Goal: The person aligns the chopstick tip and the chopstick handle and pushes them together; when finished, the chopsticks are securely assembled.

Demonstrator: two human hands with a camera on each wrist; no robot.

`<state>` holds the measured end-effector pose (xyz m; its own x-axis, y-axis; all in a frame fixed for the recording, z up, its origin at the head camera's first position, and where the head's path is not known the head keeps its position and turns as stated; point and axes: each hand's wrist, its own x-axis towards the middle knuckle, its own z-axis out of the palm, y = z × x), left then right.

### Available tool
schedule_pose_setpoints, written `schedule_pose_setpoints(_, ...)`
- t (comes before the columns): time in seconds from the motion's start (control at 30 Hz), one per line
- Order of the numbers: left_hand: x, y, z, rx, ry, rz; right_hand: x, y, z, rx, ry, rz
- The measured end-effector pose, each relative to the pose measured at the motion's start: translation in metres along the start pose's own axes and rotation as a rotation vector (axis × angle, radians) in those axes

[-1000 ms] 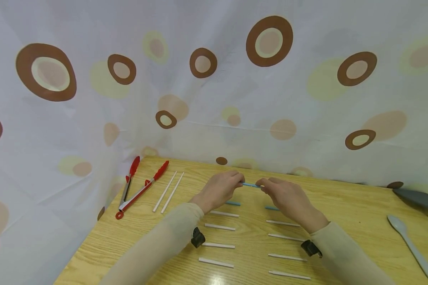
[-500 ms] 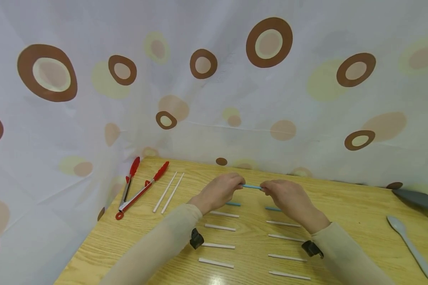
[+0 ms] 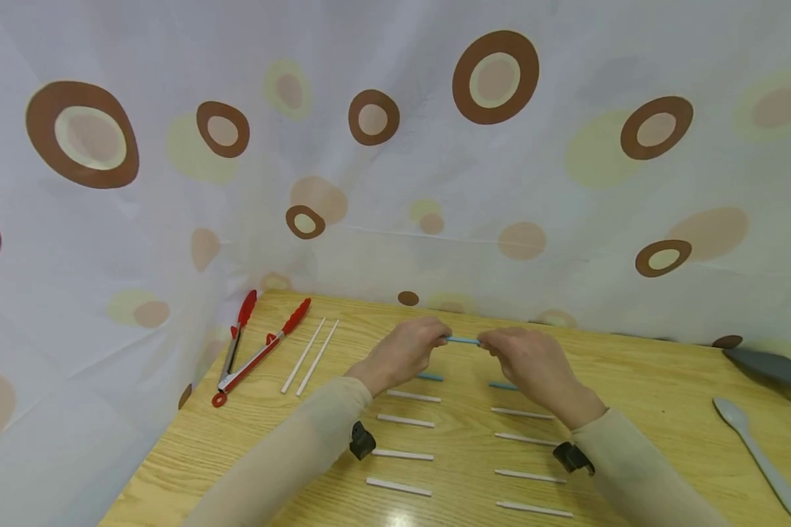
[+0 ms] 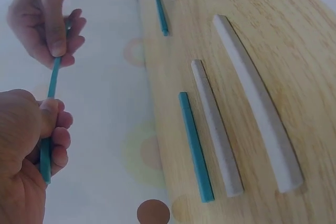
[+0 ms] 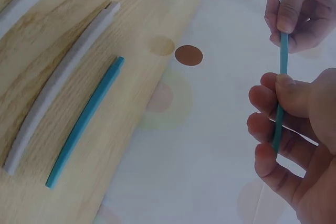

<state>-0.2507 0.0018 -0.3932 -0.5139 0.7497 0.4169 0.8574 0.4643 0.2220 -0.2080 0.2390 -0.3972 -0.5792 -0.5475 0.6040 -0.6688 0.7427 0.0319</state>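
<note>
Both hands hold one thin blue chopstick (image 3: 463, 339) level above the far part of the table. My left hand (image 3: 405, 353) pinches its left part, thumb on top and fingers curled beneath, in the left wrist view. From the other side my right hand (image 3: 534, 364) pinches it between thumb and fingers; its end runs along the curled fingers in the right wrist view. Whether it is one piece or two joined halves is hidden. Below, a blue chopstick half (image 3: 431, 377) lies under the left hand and another blue half (image 3: 503, 385) under the right.
Several white halves lie in a left column (image 3: 403, 454) and a right column (image 3: 530, 476) on the wooden table (image 3: 633, 410). Two long white chopsticks (image 3: 318, 357) and red-tipped tongs (image 3: 257, 362) lie left. A grey spoon (image 3: 758, 454) and dark spatula (image 3: 774, 369) lie right. A patterned curtain (image 3: 395, 183) stands behind.
The hands keep hold of the blue chopstick with only slight shifts. The right fingers have moved slightly along it. Nothing on the table has moved.
</note>
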Motion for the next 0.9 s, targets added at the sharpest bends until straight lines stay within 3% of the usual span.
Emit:
schedule_pose_setpoints(0.17,0.000,-0.001,-0.004,0.000,0.019,0.000,0.005,-0.002,0.001,-0.013,0.051,-0.020)
schedule_pose_setpoints(0.53,-0.009,-0.004,-0.004,0.023,0.035,0.017,0.007,-0.004,0.005,-0.004,0.027,-0.055)
schedule_pose_setpoints(0.77,-0.009,0.011,-0.013,0.153,-0.013,-0.048,0.010,-0.004,0.008,-0.037,0.001,-0.082)
schedule_pose_setpoints(0.9,-0.003,0.020,-0.017,0.259,-0.041,-0.049,0.016,-0.007,0.008,-0.050,0.019,-0.105)
